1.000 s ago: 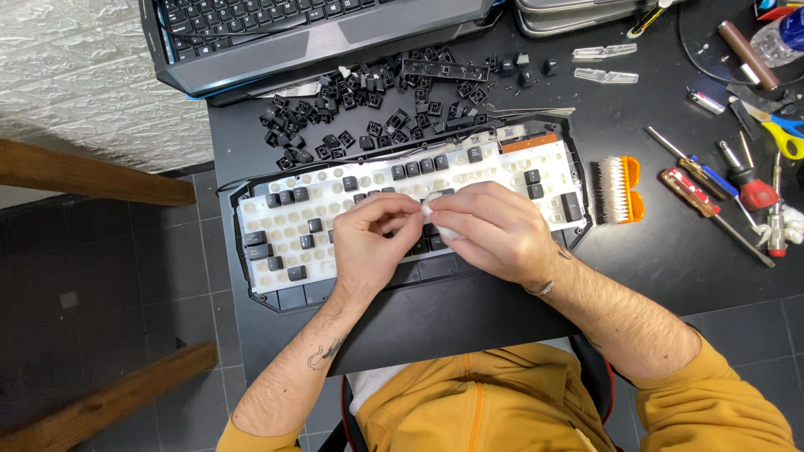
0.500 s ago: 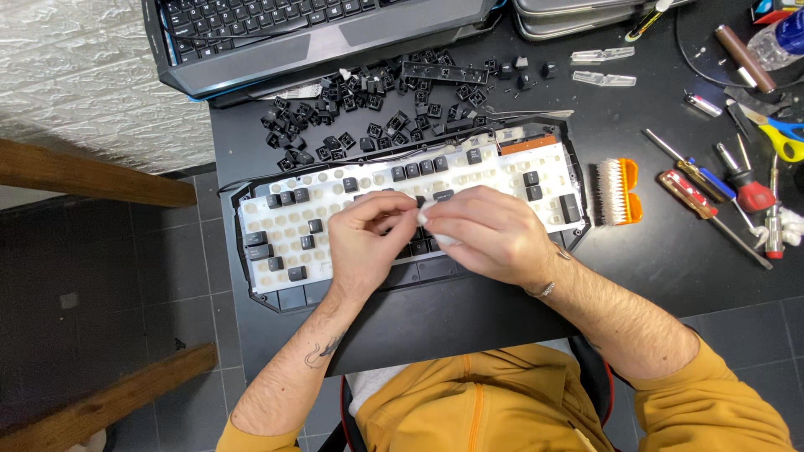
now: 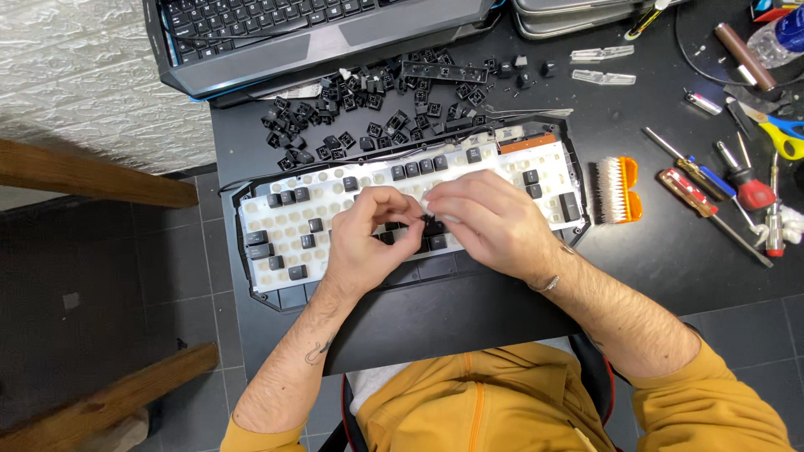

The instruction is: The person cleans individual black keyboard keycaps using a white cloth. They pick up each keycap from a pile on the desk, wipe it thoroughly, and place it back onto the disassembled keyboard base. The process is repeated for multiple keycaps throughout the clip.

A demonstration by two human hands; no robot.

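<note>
A black desk stood over a dark tiled floor, with a white brick wall at the upper left. Nearest to the camera was the person's mustard-yellow top, and from it both forearms reached forward to a partly stripped keyboard. The keyboard lay flat near the front edge of the desk, its long axis going from left to right with a slight rise toward the right end, and its palm rest pointing to the person. Most keys were off, so the white plate showed, with only some black keys on it. The left hand and the right hand met over the middle of the plate, fingers curled narrow and fingertips touching; they seemed to pinch something small and pale, but I could not tell what it was. Compared with one second before, the hands had moved a little to the right and closer together, while the keyboard had stayed in place. To the right lay an orange brush and several screwdrivers. Beyond the keyboard was a heap of loose black keycaps, and farthest a second, complete keyboard.
</note>
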